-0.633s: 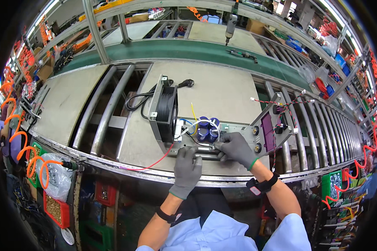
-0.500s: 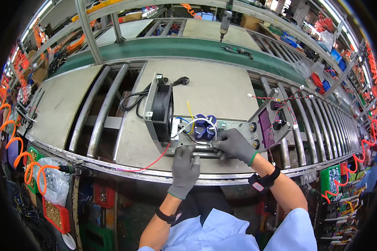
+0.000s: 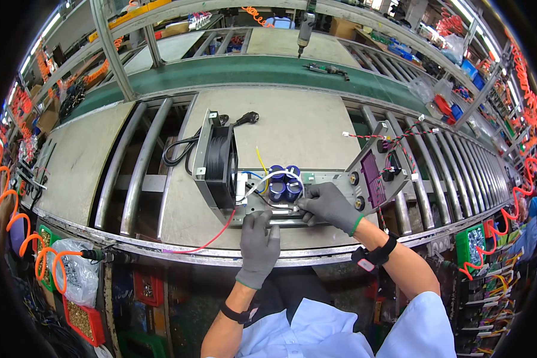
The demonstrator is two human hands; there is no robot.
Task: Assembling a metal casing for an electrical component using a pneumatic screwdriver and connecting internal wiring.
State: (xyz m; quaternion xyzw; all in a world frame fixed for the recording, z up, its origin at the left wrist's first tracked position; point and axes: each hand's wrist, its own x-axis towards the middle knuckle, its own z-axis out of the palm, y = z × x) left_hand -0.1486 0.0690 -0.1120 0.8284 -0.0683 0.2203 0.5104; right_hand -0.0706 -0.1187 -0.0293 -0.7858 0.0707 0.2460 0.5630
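An open metal chassis (image 3: 328,177) lies on the grey work board, a black fan (image 3: 221,170) upright at its left end and a purple part (image 3: 373,181) on the right end plate. Blue cylindrical capacitors (image 3: 285,184) stand in the middle, under an arching white wire (image 3: 262,181). Gloved in grey, my right hand (image 3: 331,209) is closed at the chassis's near side, pinching the white wire's right end; its fingertips partly hide the grip. My left hand (image 3: 260,247) touches the near chassis edge, thumb apart from its lightly bent fingers, and holds nothing visible.
A black power cord (image 3: 182,146) with a plug lies behind the fan. A red wire (image 3: 212,235) trails over the board's front. Metal rollers (image 3: 146,164) flank the board. Beyond the green belt (image 3: 221,71) side, a power screwdriver (image 3: 305,30) hangs. Screw bins (image 3: 83,319) sit lower left.
The whole view has shifted slightly, so the bench and chassis appear a little farther left. Both hands stay at the chassis's near edge, with the right fingers still pinched at the white wire's end.
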